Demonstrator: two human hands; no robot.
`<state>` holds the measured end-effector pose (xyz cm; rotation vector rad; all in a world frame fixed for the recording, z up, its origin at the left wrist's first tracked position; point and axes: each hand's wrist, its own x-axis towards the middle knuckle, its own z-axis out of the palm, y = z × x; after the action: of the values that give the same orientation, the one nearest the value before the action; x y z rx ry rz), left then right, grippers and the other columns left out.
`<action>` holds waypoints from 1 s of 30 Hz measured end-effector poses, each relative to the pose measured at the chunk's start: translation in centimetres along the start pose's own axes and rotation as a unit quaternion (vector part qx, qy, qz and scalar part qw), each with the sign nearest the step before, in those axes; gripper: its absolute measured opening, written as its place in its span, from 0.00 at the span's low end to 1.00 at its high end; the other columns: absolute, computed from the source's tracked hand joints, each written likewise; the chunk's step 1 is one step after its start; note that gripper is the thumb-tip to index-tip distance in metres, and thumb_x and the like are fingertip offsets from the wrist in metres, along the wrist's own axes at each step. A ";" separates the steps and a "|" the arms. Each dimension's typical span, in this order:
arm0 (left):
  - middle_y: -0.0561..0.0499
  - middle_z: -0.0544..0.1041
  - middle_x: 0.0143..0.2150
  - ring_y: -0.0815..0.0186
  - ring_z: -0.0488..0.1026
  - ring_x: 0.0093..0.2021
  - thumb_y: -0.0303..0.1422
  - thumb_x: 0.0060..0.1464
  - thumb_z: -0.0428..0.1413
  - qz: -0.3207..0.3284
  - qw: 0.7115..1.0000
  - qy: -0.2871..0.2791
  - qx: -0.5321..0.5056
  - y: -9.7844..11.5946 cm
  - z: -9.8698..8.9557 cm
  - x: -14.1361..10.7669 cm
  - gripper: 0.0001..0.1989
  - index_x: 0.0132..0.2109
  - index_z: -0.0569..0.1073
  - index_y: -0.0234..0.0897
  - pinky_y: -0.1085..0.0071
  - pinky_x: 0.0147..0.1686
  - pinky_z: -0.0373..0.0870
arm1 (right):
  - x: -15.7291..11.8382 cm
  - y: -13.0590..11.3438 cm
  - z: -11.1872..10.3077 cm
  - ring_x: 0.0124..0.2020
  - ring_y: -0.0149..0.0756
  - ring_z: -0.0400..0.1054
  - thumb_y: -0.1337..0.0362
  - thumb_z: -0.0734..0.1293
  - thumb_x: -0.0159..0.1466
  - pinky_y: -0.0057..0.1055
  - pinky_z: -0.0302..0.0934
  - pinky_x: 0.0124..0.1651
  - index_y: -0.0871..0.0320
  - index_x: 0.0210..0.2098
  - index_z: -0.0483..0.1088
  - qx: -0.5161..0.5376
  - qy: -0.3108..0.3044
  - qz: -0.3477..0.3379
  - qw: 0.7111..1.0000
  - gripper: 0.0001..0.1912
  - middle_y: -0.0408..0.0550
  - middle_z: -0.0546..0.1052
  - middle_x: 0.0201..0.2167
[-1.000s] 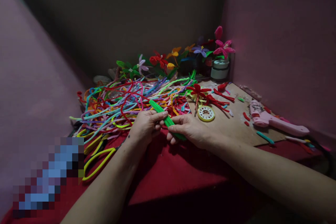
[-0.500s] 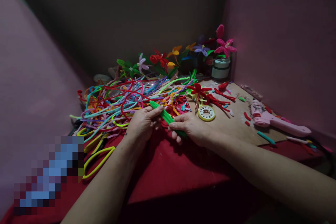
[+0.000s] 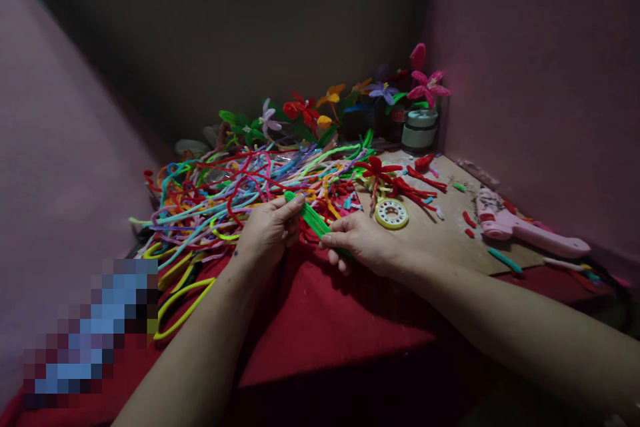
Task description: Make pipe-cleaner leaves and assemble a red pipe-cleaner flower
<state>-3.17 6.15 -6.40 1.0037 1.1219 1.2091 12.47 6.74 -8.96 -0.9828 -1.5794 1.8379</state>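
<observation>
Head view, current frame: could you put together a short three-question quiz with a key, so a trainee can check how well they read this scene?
1. Multiple choice: which thing do the left hand and the right hand both hold?
A) a pink tool
B) a green strip
C) a grey container

2. True or false: the left hand's grip is nearer the strip's upper end in the picture than the right hand's grip.

3. Short answer: what colour are the petals of the flower lying just beyond the yellow-rimmed disc?

Key: 1. B. 2. True. 3. Red.
</observation>
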 end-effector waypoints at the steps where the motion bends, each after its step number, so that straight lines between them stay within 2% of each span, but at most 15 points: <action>1: 0.60 0.54 0.14 0.79 0.51 0.12 0.35 0.46 0.57 -0.004 1.000 -0.001 -0.005 0.0 0.0 0.0 0.14 0.23 0.61 0.34 0.80 0.12 0.49 | 0.0 0.0 0.0 0.09 0.21 0.57 0.71 0.60 0.58 0.19 0.53 0.12 0.63 0.22 0.66 -0.001 -0.004 -0.002 1.000 0.09 0.39 0.68 0.13; 6: 0.60 0.55 0.14 0.79 0.50 0.12 0.33 0.44 0.58 -0.006 0.999 0.021 -0.027 0.2 -0.2 0.2 0.10 0.25 0.64 0.33 0.81 0.11 0.44 | -0.1 -0.1 0.1 0.09 0.20 0.57 0.71 0.61 0.57 0.19 0.52 0.12 0.63 0.22 0.66 -0.009 -0.005 -0.010 1.000 0.08 0.39 0.67 0.13; 12: 0.60 0.56 0.14 0.79 0.51 0.12 0.33 0.45 0.56 0.006 0.999 0.016 -0.031 0.0 -0.5 0.2 0.11 0.23 0.62 0.33 0.80 0.12 0.47 | -0.1 0.1 -0.1 0.09 0.20 0.57 0.69 0.62 0.57 0.19 0.52 0.12 0.63 0.21 0.65 0.001 -0.019 -0.019 1.000 0.09 0.40 0.68 0.13; 21: 0.61 0.54 0.12 0.79 0.48 0.10 0.29 0.41 0.56 0.019 0.992 0.098 -0.078 0.0 -0.4 0.8 0.10 0.22 0.60 0.35 0.80 0.11 0.45 | -0.5 0.0 0.5 0.09 0.20 0.56 0.71 0.60 0.58 0.18 0.50 0.11 0.63 0.21 0.65 -0.012 -0.004 -0.013 1.000 0.09 0.39 0.67 0.12; 27: 0.61 0.54 0.12 0.79 0.48 0.10 0.29 0.42 0.55 0.018 0.990 0.105 -0.093 0.0 -0.5 0.9 0.10 0.22 0.59 0.35 0.80 0.10 0.46 | -0.4 0.0 0.5 0.09 0.21 0.58 0.71 0.60 0.58 0.18 0.52 0.12 0.63 0.23 0.66 0.010 -0.007 0.004 1.000 0.09 0.39 0.68 0.12; 30: 0.61 0.54 0.13 0.79 0.49 0.11 0.29 0.42 0.57 0.012 0.992 0.088 -0.092 0.1 -0.6 0.9 0.11 0.23 0.60 0.35 0.80 0.10 0.47 | -0.5 -0.1 0.4 0.10 0.21 0.58 0.71 0.59 0.59 0.19 0.53 0.13 0.64 0.23 0.66 0.033 -0.007 0.016 0.999 0.09 0.40 0.68 0.13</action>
<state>-3.75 7.06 -6.55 0.7850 1.1131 1.4149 12.48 6.16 -8.79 -0.9731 -1.5089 1.9094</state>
